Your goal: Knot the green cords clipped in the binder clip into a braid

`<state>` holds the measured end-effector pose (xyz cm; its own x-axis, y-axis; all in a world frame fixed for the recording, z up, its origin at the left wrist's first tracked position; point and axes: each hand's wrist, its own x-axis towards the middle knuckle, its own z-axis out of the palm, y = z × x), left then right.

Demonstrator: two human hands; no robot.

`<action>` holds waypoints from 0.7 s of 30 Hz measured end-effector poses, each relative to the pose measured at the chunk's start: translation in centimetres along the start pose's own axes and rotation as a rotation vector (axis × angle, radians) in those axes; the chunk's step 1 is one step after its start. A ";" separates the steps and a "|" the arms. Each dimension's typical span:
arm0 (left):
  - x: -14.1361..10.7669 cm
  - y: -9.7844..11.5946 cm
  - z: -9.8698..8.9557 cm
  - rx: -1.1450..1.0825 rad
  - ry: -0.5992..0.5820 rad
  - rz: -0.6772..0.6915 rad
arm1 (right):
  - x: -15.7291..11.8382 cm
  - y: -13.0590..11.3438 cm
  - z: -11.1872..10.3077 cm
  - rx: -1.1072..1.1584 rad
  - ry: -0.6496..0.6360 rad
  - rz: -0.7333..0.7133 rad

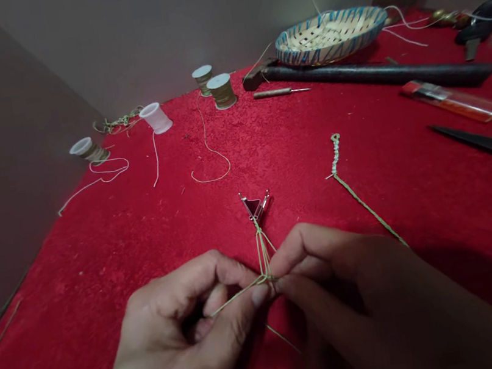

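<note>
- Left hand (171, 337): clenched in a loose pinch, thumb and bent fingers gripping a strand of the green cord (238, 291) and drawing it out to the lower left.
- Right hand (350, 298): also closed, thumb and forefinger pinching the same cord right at the small knot (267, 278); the other fingers curl under, out of clear sight.
- Cord position: the knot sits between the two hands, just above the red cloth. A loose end (284, 339) hangs below it, and several upright strands run up to the clip.
- Handling: even pull from both hands looks best here, with the right-hand pinch kept close to the knot so it seats without twisting the upright strands.
- Black binder clip (254, 208): lies on the red cloth (103, 280) just above the hands, anchoring the strands; keeping them taut against it should help.
- Knotted length of green cord (336, 155): lies apart, to the right of the clip.
- Farther out: spools of thread (221, 91) and a white plastic spool (155, 118) with pale thread trailing, black-handled scissors (490, 148), and a clear orange lighter (453, 101).
- Far edge: an awl (281, 91), a long dark-handled hammer (373, 76), and a woven bamboo basket (330, 36).
</note>
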<state>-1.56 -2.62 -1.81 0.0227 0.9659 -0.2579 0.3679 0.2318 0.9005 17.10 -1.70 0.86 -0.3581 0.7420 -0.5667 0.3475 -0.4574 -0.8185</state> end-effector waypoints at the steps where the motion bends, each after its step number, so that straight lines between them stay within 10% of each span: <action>1: 0.2 0.0 0.3 0.007 -0.008 -0.020 | 0.0 -0.2 -0.1 0.001 -0.017 0.021; 9: 1.0 0.1 1.4 0.025 -0.070 -0.155 | 1.5 2.4 0.7 -0.019 0.030 -0.229; 16: 0.2 -0.4 0.1 -0.015 0.146 -0.145 | 0.0 1.2 1.4 -0.093 0.134 -0.148; 21: -0.3 -0.6 0.0 0.046 0.080 -0.009 | -0.9 0.4 2.7 -0.179 0.328 -0.065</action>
<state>-1.83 -3.02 -2.29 -0.0541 0.9703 -0.2358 0.4102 0.2369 0.8807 15.17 -3.88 0.79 -0.0980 0.8972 -0.4306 0.4894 -0.3334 -0.8059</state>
